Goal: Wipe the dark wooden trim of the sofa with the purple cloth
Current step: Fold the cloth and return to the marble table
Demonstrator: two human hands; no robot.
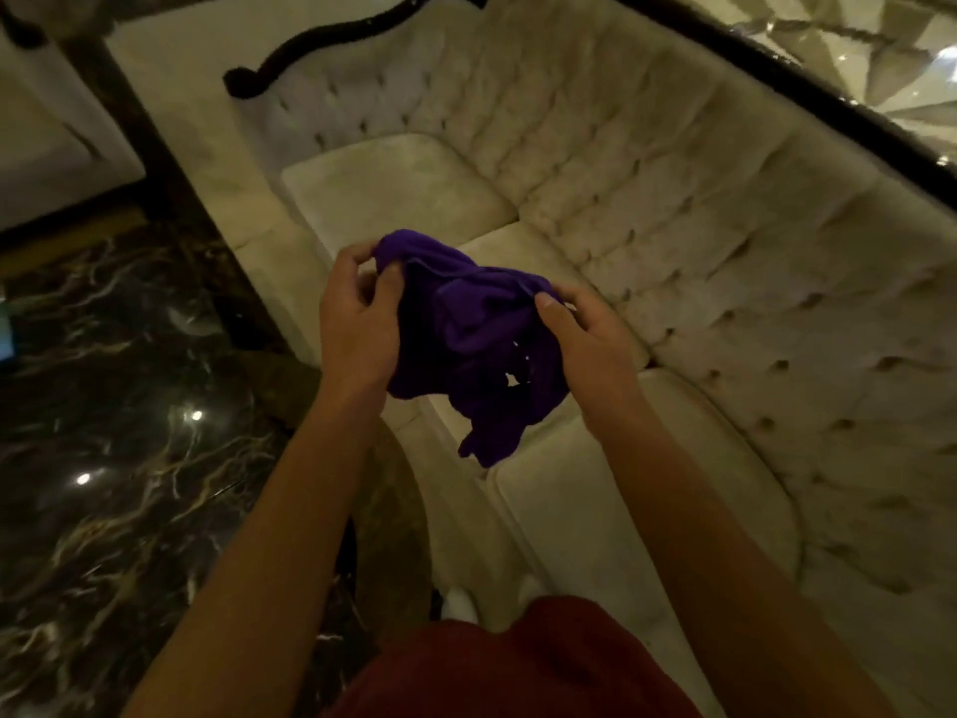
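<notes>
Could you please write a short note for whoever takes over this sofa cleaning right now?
Left hand: gripping the upper left edge of the purple cloth.
Right hand: pinching its upper right edge.
The cloth hangs bunched between both hands, above the seat cushions, touching nothing.
The dark wooden trim runs along the top of the sofa back, and the cloth is not on it.
Left: bring the cloth to the trim and wipe along it.

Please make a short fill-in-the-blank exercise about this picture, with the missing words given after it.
1. The cloth held over the sofa is ____ in colour.
2. The cloth is held by ____ hands, the left hand and the right hand.
3. The cloth is not yet touching the dark ____ along the top of the backrest.
4. The floor is dark ____ with pale veins.

Missing words: purple; two; trim; marble
</notes>
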